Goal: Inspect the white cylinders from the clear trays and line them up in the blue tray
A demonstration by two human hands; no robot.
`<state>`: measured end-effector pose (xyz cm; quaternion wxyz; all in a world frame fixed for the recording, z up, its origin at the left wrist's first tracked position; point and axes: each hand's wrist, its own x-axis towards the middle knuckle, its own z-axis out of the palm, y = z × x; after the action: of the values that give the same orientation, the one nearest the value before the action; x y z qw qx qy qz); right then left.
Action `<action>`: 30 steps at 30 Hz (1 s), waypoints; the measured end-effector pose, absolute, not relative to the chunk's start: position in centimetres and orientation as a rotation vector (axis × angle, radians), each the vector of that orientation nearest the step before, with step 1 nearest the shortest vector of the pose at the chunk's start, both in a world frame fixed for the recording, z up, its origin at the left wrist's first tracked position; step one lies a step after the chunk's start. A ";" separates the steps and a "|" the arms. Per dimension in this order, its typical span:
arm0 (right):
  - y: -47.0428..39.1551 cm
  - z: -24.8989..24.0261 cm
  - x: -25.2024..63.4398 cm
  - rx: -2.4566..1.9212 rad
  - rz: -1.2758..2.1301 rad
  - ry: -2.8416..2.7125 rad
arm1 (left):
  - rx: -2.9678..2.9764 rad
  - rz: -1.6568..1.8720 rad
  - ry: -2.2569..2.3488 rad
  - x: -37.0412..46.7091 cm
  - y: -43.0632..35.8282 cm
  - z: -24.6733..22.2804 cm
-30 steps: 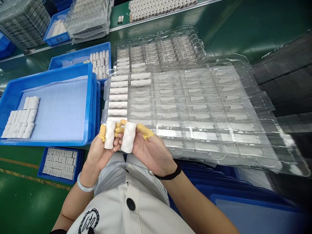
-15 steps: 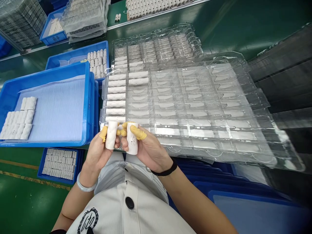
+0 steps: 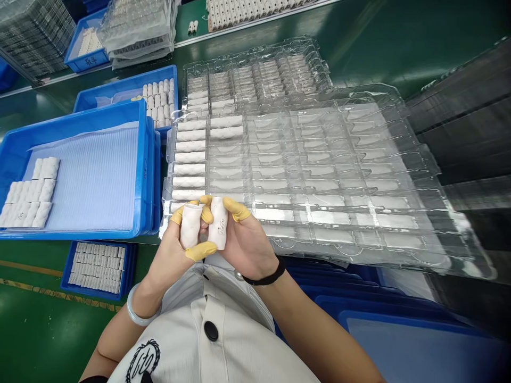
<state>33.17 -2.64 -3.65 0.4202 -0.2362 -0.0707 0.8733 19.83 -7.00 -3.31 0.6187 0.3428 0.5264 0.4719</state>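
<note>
My left hand (image 3: 170,252), with yellow covers on its fingertips, is closed around a white cylinder (image 3: 190,226); its thumb reaches across to the lower end of a second one. That second white cylinder (image 3: 217,223), with dark marks on its side, is held in my right hand (image 3: 245,239), also in yellow fingertip covers. Both pieces stand roughly upright side by side in front of my body. Just beyond them lies a clear plastic tray (image 3: 271,170), with white cylinders in its left column and two at the top of the second column.
On the left, a blue bin (image 3: 141,175) holds several white cylinders on a lined sheet. Smaller blue boxes of cylinders sit behind (image 3: 123,90) and below it. Another clear tray (image 3: 259,69) lies at the back. Blue trays (image 3: 399,340) are stacked at lower right.
Both cylinders have turned in my fingers, and dark marks now show more plainly on the right one. My left thumb has moved down and across toward the right cylinder's lower end.
</note>
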 end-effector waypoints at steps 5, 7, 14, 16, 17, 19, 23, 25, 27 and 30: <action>-2.7 -3.5 33.2 -0.551 2.202 -0.176 | 0.732 1.098 1.138 19.5 -7.0 -2.8; -2.8 -3.5 33.2 -0.533 2.206 -0.199 | 0.631 1.134 1.100 19.5 -6.8 -2.8; -2.7 -3.7 33.4 -0.576 2.190 -0.211 | 0.407 1.160 1.083 19.2 -5.9 -2.9; -2.8 -3.8 33.5 -0.596 2.171 -0.282 | 0.369 1.155 1.073 19.0 -5.8 -3.0; -2.9 -3.8 33.4 -0.612 2.157 -0.320 | 0.358 1.154 1.065 19.0 -5.8 -3.0; -3.0 -3.9 33.3 -0.648 2.126 -0.374 | 0.358 1.147 1.031 19.0 -5.8 -3.1; -3.1 -3.6 33.2 -0.659 2.159 -0.355 | 0.380 1.113 1.001 19.1 -5.6 -3.0; -3.0 -3.4 33.2 -0.648 2.190 -0.300 | 0.341 1.108 1.034 19.1 -5.4 -3.0; -2.9 -3.2 33.2 -0.647 2.205 -0.262 | 0.282 1.115 1.054 19.0 -5.3 -2.9; -2.9 -3.2 33.2 -0.640 2.210 -0.255 | 0.210 1.125 1.049 19.0 -5.2 -2.8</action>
<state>33.21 -2.88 -3.21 0.4018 -0.2532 -0.1010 0.8742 19.04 -5.15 -2.75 0.7134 0.0948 0.4734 0.5078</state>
